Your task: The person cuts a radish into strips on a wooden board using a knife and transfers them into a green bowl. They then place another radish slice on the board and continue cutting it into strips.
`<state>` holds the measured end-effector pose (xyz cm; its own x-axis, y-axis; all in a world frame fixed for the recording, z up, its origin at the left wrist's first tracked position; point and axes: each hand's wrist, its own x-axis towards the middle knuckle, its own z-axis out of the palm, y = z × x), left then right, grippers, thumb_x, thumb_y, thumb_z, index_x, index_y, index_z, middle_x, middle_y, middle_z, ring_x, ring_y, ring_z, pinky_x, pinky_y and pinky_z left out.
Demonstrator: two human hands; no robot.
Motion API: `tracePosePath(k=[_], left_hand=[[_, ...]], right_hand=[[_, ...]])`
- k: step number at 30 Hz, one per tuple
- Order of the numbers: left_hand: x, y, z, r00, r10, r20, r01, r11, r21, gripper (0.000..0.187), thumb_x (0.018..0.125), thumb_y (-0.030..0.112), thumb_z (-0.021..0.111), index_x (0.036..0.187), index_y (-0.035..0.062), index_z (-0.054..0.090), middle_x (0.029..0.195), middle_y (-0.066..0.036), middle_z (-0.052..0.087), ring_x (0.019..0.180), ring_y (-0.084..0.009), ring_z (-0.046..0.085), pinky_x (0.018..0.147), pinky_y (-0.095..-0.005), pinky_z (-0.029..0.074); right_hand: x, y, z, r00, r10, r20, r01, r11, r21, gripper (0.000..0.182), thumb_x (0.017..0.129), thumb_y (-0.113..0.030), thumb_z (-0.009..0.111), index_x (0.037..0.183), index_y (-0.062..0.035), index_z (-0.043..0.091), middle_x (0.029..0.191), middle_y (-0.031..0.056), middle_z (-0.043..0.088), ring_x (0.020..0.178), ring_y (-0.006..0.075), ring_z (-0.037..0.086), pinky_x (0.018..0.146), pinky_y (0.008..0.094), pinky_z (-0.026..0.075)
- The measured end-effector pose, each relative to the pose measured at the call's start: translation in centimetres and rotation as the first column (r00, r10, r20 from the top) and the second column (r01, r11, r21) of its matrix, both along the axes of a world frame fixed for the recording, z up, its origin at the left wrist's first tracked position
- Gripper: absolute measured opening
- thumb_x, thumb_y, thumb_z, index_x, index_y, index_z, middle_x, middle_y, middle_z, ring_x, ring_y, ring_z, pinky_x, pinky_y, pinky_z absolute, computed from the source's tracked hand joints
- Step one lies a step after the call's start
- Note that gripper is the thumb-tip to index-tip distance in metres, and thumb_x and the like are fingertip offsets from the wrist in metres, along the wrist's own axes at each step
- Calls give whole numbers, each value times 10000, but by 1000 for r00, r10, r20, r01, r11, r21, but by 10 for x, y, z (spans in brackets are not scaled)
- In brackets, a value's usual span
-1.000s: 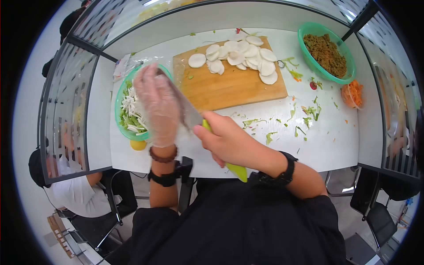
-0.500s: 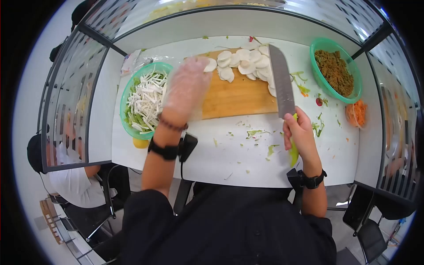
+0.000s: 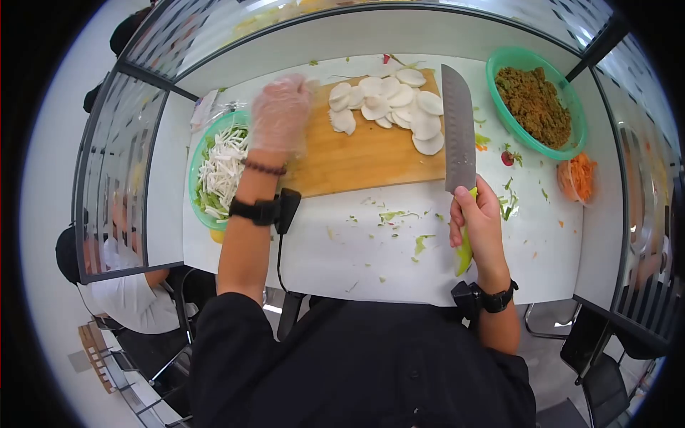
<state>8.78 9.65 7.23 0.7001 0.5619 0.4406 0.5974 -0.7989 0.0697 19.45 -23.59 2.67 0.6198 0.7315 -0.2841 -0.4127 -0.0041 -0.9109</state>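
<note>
My left hand (image 3: 280, 114), in a clear plastic glove, is over the left end of the wooden cutting board (image 3: 357, 162), beside the green bowl (image 3: 194, 167) of white vegetable strips (image 3: 222, 171). Its fingers are curled away from view, so whether they hold anything is hidden. My right hand (image 3: 479, 221) is closed round the green handle of a kitchen knife (image 3: 459, 128). The broad blade points away from me along the board's right end. Thin round white slices (image 3: 410, 107), overlapping, lie across the far part of the board, left of the blade.
At the back right stands a green bowl (image 3: 492, 93) of brown minced food, with a small clear container of orange shreds (image 3: 576, 178) beside it. Vegetable scraps (image 3: 392, 217) are strewn over the white table (image 3: 335, 264). Partitions surround it; a person in white (image 3: 132, 299) sits at the left.
My left hand has moved left, off the slice at the left end of the row. My right hand keeps the knife in nearly the same place. The view has shifted slightly.
</note>
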Motion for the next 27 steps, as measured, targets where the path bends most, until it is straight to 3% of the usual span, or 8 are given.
tracePosePath(k=[4, 6, 11, 14, 15, 17, 19, 27], left_hand=[[-38, -58, 18, 982, -152, 111, 150, 988, 25, 230, 911, 102, 671, 1133, 75, 722, 1064, -185, 732, 968, -377, 701, 866, -443, 570], [-64, -83, -6, 933, -350, -81, 350, 937, -10, 392, 866, 92, 733, 1253, 79, 676, 1262, -166, 683, 1110, -355, 666, 928, -440, 551], [-81, -106, -34, 928, -336, 161, 371, 875, -310, 541, 812, 120, 788, 1316, 68, 600, 1394, -175, 591, 1203, -351, 608, 986, -423, 520], [-69, -103, -41, 941, -302, 154, 338, 866, -368, 524, 797, 131, 803, 1268, 41, 592, 1313, -190, 608, 1165, -368, 608, 975, -426, 515], [-65, -103, -42, 948, -295, 121, 319, 863, -392, 509, 794, 134, 807, 1244, 31, 594, 1279, -194, 617, 1150, -375, 609, 970, -428, 514], [-65, -108, -42, 946, -275, 168, 322, 844, -429, 482, 790, 135, 809, 1209, 23, 599, 1237, -188, 620, 1138, -384, 602, 968, -439, 506], [-69, -117, -41, 949, -257, 182, 311, 855, -414, 468, 789, 128, 806, 1196, 19, 603, 1229, -182, 618, 1141, -385, 594, 974, -443, 498], [-87, -129, -47, 915, -398, 64, 388, 830, -401, 531, 785, 65, 760, 1282, -20, 593, 1317, -168, 576, 1201, -357, 568, 1019, -435, 481]], right_hand=[[-1, 1, 3, 1000, -9, 11, 10, 1000, -12, 207, 1044, -164, 548, 1154, 7, 508, 625, 15, 460, 372, 113, 441, 364, 263, 372], [-3, 2, 4, 1000, -1, 25, 2, 999, -33, 199, 1043, -158, 548, 1149, 7, 514, 625, 11, 466, 378, 107, 446, 365, 259, 368], [-6, 6, 7, 965, 138, 224, -74, 960, -272, 172, 1029, -153, 578, 1083, 9, 554, 599, 23, 504, 414, 127, 497, 398, 282, 384], [-15, 13, 10, 755, 318, 573, -91, 917, -389, 184, 1003, -152, 622, 1051, 16, 564, 589, 80, 546, 452, 226, 564, 451, 333, 423], [-20, 17, 16, 566, 337, 752, -52, 925, -376, 163, 983, -129, 630, 1011, 7, 545, 647, 141, 587, 525, 332, 599, 502, 392, 458], [-23, 23, 16, 327, 401, 856, -2, 906, -423, 150, 982, -119, 621, 962, -4, 528, 673, 145, 607, 552, 355, 603, 507, 411, 469], [-26, 29, 16, 143, 486, 862, 43, 867, -496, 137, 953, -75, 606, 904, -21, 490, 693, 141, 598, 558, 349, 607, 512, 429, 486], [-37, 32, 1, -56, 708, 704, 41, 706, -707, 175, 831, -8, 610, 958, -22, 490, 711, 119, 576, 518, 308, 614, 491, 387, 499]])
